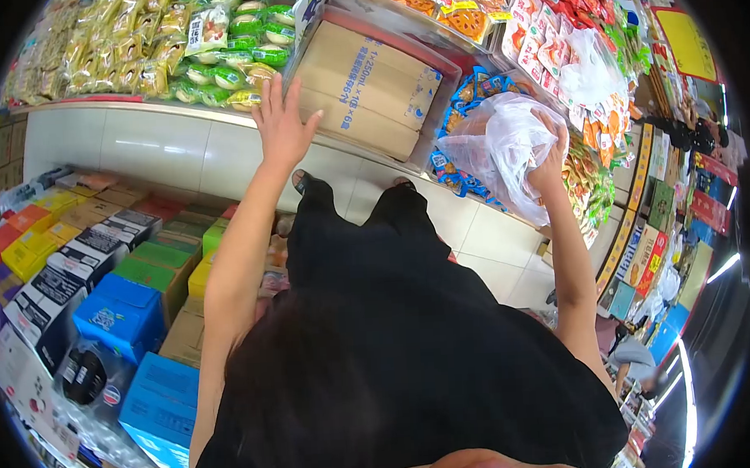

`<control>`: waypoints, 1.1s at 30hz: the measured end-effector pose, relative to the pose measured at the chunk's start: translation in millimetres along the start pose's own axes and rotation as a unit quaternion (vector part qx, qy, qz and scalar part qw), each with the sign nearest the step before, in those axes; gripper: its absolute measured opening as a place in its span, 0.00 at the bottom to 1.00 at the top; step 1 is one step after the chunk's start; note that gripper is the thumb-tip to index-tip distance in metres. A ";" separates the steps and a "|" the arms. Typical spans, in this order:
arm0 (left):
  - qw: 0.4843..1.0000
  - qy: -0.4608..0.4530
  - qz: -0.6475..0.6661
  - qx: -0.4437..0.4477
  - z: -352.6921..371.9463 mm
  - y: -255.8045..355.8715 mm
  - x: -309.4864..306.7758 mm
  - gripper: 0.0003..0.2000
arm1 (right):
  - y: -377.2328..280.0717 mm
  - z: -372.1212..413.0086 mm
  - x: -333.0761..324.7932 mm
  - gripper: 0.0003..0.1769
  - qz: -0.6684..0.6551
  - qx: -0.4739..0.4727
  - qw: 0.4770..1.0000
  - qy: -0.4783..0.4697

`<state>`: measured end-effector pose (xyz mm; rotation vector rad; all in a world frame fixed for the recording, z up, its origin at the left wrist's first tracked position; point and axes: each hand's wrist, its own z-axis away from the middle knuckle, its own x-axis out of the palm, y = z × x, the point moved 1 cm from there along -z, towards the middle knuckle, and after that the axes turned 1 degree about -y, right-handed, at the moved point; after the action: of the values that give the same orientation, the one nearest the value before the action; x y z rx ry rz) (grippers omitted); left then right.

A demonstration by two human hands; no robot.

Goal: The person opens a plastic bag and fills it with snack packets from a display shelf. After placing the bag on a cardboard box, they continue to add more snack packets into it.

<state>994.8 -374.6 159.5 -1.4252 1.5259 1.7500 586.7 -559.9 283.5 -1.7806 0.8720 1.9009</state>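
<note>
My left hand [285, 125] reaches out over the front edge of the display with its fingers spread and nothing in them. Beside its fingertips lie green-and-white snack packets [246, 51]. Just to its right, a flattened brown cardboard box [360, 84] with blue print lies in a clear-walled bin. My right hand [549, 164] is closed on a translucent white plastic bag [505, 145], whose film partly covers the fingers. The bag rests over blue snack packets [473, 92].
Gold-wrapped snacks [112, 49] fill the left of the display; red and white packets [538, 30] lie at the right, with another white plastic bag [589, 66] on them. Stacked cartons [123, 308] and boxes stand behind me on the left. Tiled floor [154, 147] runs between.
</note>
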 end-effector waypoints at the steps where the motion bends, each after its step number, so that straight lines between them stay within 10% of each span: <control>1: 1.000 -0.001 0.013 0.006 -0.3 -1.2 -1.2 0.34 | -0.5 -0.7 -0.9 0.26 0.005 -0.002 1.000 -0.005; 33: 0.995 -0.071 0.067 0.002 -1.6 -6.1 -11.4 0.36 | -15.8 5.7 -16.6 0.34 -0.061 0.085 0.994 0.011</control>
<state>1005.0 -370.7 166.8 -1.1920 1.5784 1.8830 594.9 -542.4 297.0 -1.7145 0.8830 1.6815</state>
